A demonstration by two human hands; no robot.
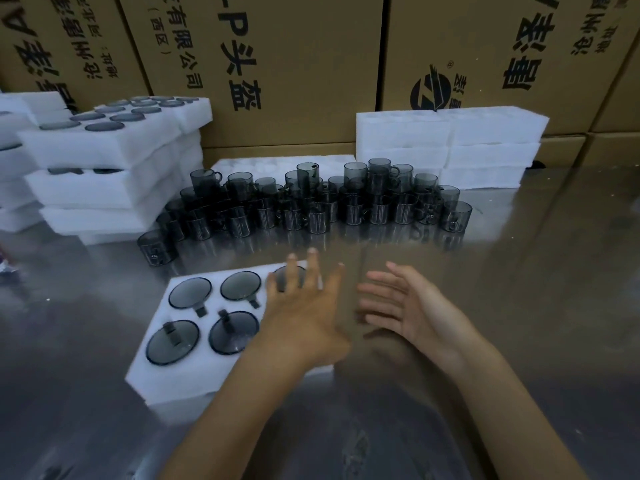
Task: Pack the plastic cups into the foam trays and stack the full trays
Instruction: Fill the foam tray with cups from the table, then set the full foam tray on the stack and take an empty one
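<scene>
A white foam tray (162, 374) lies on the steel table in front of me, with smoky grey plastic cups (189, 292) set in its holes. My left hand (304, 306) lies flat over the tray's right side with fingers spread, covering the cups there. Just right of the tray my right hand (405, 306) hovers open above the table, palm turned toward the left hand and holding nothing. Behind the tray, a heap of loose grey cups (311, 206) with handles stands in rows and layers.
At the left stands a stack of filled foam trays (104, 188). Empty foam trays (450, 147) are piled at the back right, and one more (249, 166) lies behind the cups. Cardboard boxes (294, 64) wall off the back.
</scene>
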